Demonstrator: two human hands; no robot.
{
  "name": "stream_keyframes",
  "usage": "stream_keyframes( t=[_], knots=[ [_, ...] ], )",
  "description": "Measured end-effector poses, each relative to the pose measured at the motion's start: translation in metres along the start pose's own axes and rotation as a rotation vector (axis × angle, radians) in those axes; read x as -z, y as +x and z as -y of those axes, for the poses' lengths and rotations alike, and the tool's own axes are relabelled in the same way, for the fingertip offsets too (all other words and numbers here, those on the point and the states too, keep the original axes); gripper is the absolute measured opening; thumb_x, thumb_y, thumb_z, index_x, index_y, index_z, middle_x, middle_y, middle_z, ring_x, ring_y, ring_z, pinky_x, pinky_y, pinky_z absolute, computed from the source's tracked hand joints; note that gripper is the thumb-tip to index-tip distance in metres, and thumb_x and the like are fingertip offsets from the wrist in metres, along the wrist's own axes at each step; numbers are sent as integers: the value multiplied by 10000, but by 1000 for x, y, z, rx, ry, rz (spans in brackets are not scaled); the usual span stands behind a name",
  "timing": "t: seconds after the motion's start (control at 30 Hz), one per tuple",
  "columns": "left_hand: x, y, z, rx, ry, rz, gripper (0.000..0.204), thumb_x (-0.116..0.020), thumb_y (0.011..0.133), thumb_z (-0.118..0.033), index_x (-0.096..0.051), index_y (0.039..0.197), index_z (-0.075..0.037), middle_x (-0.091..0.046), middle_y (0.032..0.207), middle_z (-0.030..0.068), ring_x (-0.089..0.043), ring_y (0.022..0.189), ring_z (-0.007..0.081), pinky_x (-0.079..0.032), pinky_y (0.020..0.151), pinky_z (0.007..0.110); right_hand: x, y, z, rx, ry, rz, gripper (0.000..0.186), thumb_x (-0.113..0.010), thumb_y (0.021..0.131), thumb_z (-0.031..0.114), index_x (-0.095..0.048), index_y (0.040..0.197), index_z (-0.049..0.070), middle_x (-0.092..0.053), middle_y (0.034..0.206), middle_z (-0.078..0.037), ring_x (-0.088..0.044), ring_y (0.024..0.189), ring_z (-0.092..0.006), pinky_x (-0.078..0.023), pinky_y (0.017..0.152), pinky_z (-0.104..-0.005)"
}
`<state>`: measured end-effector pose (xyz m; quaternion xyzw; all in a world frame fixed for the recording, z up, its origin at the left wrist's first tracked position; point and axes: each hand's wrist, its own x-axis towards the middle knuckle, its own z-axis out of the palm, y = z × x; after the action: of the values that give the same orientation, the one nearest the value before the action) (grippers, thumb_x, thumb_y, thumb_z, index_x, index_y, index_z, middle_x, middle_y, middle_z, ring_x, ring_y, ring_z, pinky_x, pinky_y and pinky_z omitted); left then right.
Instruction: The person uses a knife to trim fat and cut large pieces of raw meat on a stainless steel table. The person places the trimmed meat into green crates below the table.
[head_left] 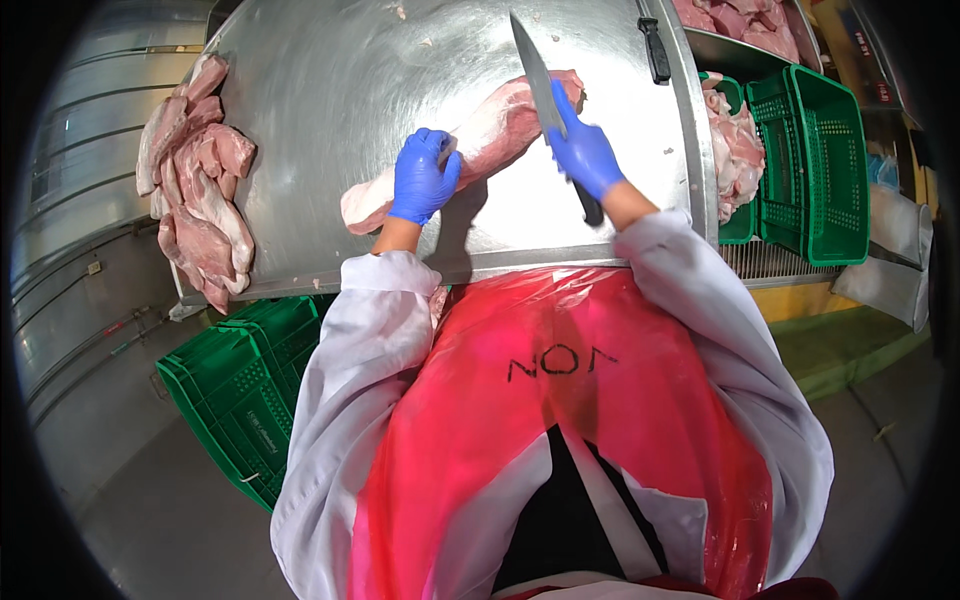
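Observation:
A long pork loin [495, 135], pink with a pale fat layer, lies slantwise across the metal table [330, 75]. My left hand [424, 177], in a blue glove, rests on its nearer left part with the fingers bent over it. In my right hand [588, 153], also gloved in blue, is a long knife [540, 75]. Its blade points away from me and passes over the loin's far right end. The black handle's butt sticks out below my palm. Whether the edge touches the meat, I cannot tell.
Several cut meat pieces [205, 185] are heaped at the table's left edge. A second knife's black handle [654, 50] lies by the right rim. Beyond it stand a meat tray [715, 45] and green crates [810, 170], one holding meat. Another green crate [230, 400] sits below left.

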<state>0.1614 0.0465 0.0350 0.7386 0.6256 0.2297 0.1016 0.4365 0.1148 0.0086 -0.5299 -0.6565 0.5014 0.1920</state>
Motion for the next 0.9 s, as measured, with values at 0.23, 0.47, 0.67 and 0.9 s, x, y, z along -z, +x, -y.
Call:
stream_keyframes(
  t=[0.23, 0.47, 0.67, 0.9],
  knots=[
    [-3, 16, -7, -3, -46, -68, 190, -709, 835, -143, -645, 984, -43, -640, 925, 156, -639, 845, 344, -518, 754, 434, -6, -50, -3, -71, 237, 107, 760, -528, 966, 177, -141, 1617, 252, -681, 749, -173, -682, 610, -237, -596, 599, -368],
    [-13, 29, 1, -12, 3, 25, 91, -718, 832, -132, -693, 893, -69, -674, 837, 140, -656, 787, 342, -526, 710, 432, -24, -91, -11, -85, 314, 115, 745, -542, 968, 164, -189, 1615, 266, -667, 677, -120, -660, 561, -201, -583, 582, -353],
    [-17, 29, 6, 0, -93, 38, 64, -709, 809, -83, -715, 871, -72, -686, 832, 142, -675, 761, 318, -541, 698, 420, -27, -41, 5, -118, 363, 44, 700, -526, 995, 124, -229, 1607, 293, -627, 705, -70, -584, 561, -94, -523, 517, -280],
    [-23, 31, -2, 65, 39, 99, 220, -743, 801, -283, -705, 849, -71, -683, 830, 158, -678, 783, 343, -543, 709, 439, 8, -204, -26, -232, 430, 100, 739, -563, 944, 84, -251, 1606, 191, -628, 710, -38, -599, 595, -95, -506, 541, -268]
  ],
)
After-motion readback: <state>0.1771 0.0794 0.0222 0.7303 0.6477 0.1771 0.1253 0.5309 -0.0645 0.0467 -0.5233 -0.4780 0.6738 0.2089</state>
